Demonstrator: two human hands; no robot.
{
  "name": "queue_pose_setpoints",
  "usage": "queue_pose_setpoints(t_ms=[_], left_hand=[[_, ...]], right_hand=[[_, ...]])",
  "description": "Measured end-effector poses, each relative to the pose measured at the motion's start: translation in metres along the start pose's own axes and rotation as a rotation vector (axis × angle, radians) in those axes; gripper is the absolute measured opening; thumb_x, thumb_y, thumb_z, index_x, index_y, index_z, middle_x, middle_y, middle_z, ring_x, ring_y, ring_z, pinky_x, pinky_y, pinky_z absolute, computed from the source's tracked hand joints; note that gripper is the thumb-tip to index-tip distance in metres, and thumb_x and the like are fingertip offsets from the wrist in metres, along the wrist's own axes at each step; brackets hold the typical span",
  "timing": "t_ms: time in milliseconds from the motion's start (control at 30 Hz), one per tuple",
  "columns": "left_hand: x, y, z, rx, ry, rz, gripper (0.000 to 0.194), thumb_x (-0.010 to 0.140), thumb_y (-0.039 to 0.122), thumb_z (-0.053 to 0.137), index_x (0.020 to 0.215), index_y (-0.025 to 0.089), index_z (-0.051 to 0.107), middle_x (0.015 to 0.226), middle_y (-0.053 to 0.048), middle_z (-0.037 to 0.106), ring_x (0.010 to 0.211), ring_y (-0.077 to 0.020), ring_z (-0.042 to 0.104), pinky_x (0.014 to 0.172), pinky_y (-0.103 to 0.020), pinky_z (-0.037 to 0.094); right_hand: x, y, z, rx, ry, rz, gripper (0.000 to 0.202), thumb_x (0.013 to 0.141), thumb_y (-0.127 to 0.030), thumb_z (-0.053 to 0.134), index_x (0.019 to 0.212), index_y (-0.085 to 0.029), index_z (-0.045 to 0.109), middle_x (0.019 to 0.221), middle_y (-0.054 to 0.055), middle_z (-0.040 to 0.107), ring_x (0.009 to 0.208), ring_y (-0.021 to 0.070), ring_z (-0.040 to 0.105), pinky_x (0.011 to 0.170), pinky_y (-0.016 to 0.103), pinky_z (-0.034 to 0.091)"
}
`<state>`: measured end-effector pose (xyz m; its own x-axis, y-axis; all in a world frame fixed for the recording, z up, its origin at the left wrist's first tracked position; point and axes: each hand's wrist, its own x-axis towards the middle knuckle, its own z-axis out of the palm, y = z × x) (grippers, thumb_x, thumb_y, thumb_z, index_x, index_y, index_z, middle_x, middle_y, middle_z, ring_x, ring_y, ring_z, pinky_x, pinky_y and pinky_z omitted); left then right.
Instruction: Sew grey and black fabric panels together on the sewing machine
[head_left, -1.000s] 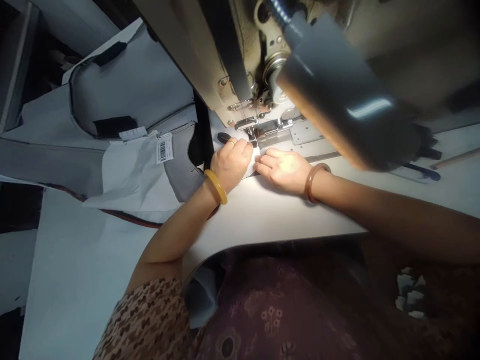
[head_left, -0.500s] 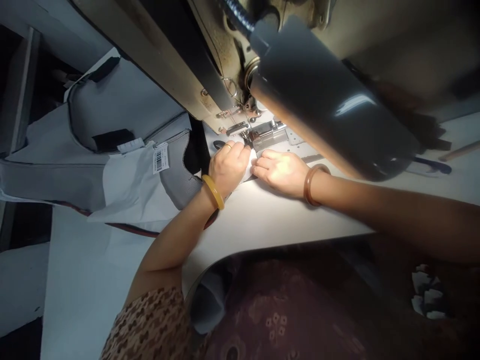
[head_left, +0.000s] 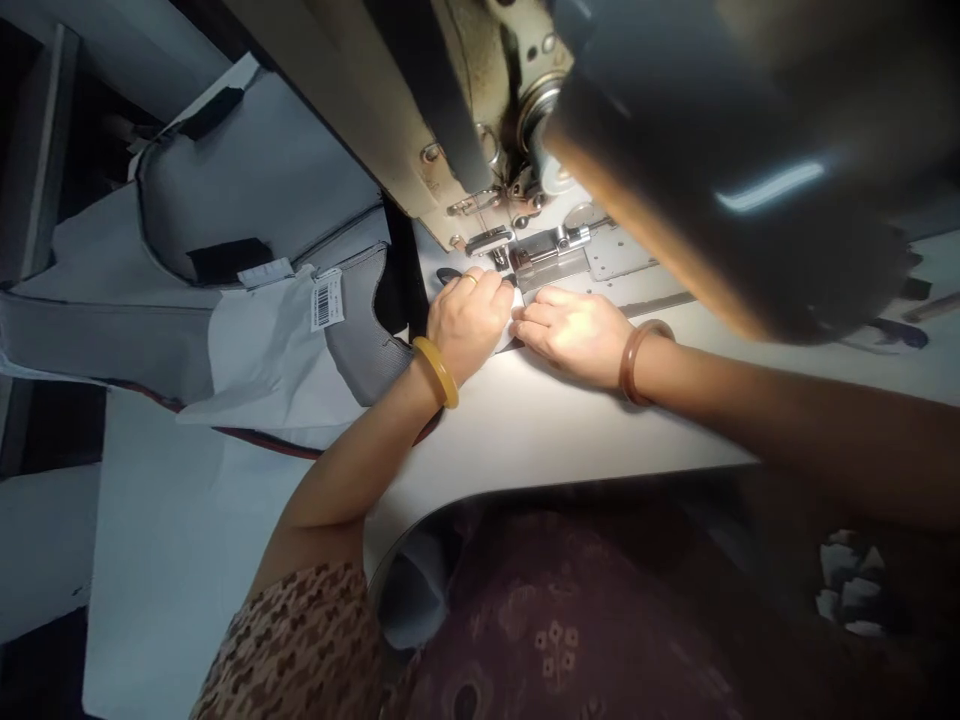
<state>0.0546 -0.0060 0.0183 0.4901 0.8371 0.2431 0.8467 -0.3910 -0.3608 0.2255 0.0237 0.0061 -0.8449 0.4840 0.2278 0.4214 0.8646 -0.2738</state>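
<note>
the left hand is close to the needle area of a sewing machine, its fingers curled down and drawn together over a small white piece, which shows in the gap between the two hands, just on the near side of the presser foot. the fingertips are hidden, so i cannot tell whether this hand pinches the piece or only presses on it. the right hand lies just to the right, half closed, fingers bent and side by side, the tips at the right edge of the same piece; whether they grip it i cannot tell either. a metal guide sits on the far side of the right hand, beside the foot. a yellow bangle rings the left wrist and a brown bangle the right. left of the left hand, grey fabric with dark edging spreads over the white table, with a crumpled white sheet and a barcode label on its near part. a dark lamp, blurred, hangs at the far right, and bright light falls on both hands.
</note>
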Motion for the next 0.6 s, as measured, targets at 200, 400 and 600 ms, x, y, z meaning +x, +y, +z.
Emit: queue_pose_setpoints(t_ms=[200, 400, 600], left_hand=[[-0.0028, -0.0001, -0.0071, -0.082, -0.053, -0.034, 0.026, 0.094, 0.022, 0.041, 0.102, 0.014, 0.064, 0.092, -0.009, 0.064, 0.086, -0.0225, 0.056, 0.068, -0.033, 0.035], [-0.0011, -0.0014, -0.0084, -0.140, -0.123, -0.013, 0.028, 0.095, 0.019, 0.039, 0.105, 0.011, 0.064, 0.087, -0.009, 0.063, 0.087, -0.0233, 0.056, 0.066, -0.034, 0.034], [-0.0003, -0.0061, -0.0050, -0.118, -0.076, 0.036, 0.029, 0.094, 0.017, 0.038, 0.102, 0.009, 0.065, 0.086, -0.010, 0.063, 0.085, -0.0224, 0.056, 0.065, -0.032, 0.036]], right_hand=[[-0.0022, -0.0011, -0.0049, -0.014, 0.057, -0.102, 0.035, 0.095, -0.019, 0.037, 0.088, -0.010, 0.070, 0.086, 0.009, 0.068, 0.086, 0.0205, 0.057, 0.077, 0.031, 0.045], [-0.0066, 0.0035, -0.0009, 0.021, 0.124, -0.099, 0.027, 0.093, -0.021, 0.044, 0.094, -0.012, 0.070, 0.095, 0.008, 0.070, 0.094, 0.0203, 0.059, 0.081, 0.030, 0.048], [-0.0060, 0.0043, 0.0021, 0.023, 0.127, -0.085, 0.027, 0.092, -0.020, 0.044, 0.099, -0.011, 0.069, 0.097, 0.008, 0.070, 0.095, 0.0210, 0.060, 0.085, 0.030, 0.049]])
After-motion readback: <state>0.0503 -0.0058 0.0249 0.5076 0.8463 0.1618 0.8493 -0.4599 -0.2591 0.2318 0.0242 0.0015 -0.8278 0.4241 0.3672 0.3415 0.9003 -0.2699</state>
